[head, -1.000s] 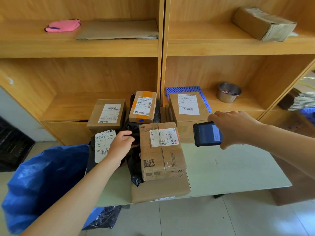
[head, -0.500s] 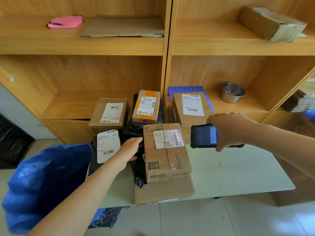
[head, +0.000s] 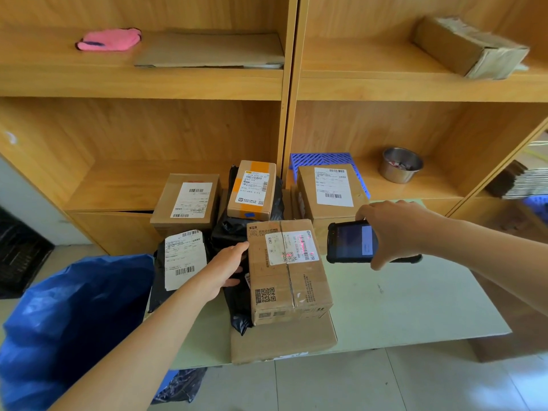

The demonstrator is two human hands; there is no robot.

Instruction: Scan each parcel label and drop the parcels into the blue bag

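Head view — box (head: 289, 271) atop a flat carton (head: 283, 341) overhanging the table (head: 415, 307) front edge, bare tabletop to its right, blue bag (head: 68, 315) at left; left hand (head: 226, 266), fingers straight, now touches the box's side — right hand (head: 391, 229) grips the scanner (head: 350, 241), red light on the label (head: 292, 247).

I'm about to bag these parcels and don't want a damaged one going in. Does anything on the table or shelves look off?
One thing: the cardboard box on the upper right shelf lies askew, its end crumpled and wrapped in wrinkled tape. The box being scanned looks intact, though it sits stacked on a flat parcel that overhangs the table edge.
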